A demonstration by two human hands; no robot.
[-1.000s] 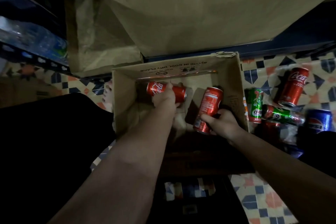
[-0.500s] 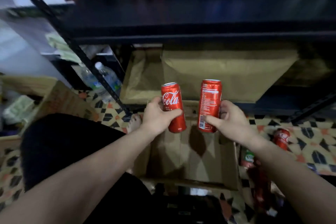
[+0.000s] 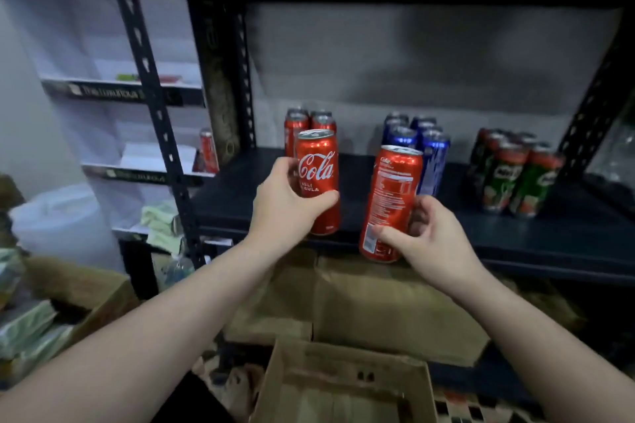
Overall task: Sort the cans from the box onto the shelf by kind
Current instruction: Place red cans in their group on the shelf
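My left hand (image 3: 287, 204) grips a red cola can (image 3: 318, 175) upright at the front of the dark shelf (image 3: 237, 189), just before a cluster of red cans (image 3: 298, 124). My right hand (image 3: 431, 240) holds a second red cola can (image 3: 391, 203), its label side turned to me, at the shelf's front edge. Blue cans (image 3: 431, 151) stand grouped mid-shelf and green cans (image 3: 515, 175) to the right. The open cardboard box (image 3: 343, 385) lies below, between my forearms.
Dark metal shelf uprights (image 3: 154, 120) rise on the left and another upright (image 3: 598, 103) on the right. A brown paper bag (image 3: 388, 302) fills the level under the shelf. White shelving (image 3: 137, 89) with a lone red can (image 3: 208, 151) stands left. Packets (image 3: 24, 330) pile at lower left.
Both hands lifted the two red cans out of the box and up to the shelf. My view rose from the floor to the shelf's can groups.
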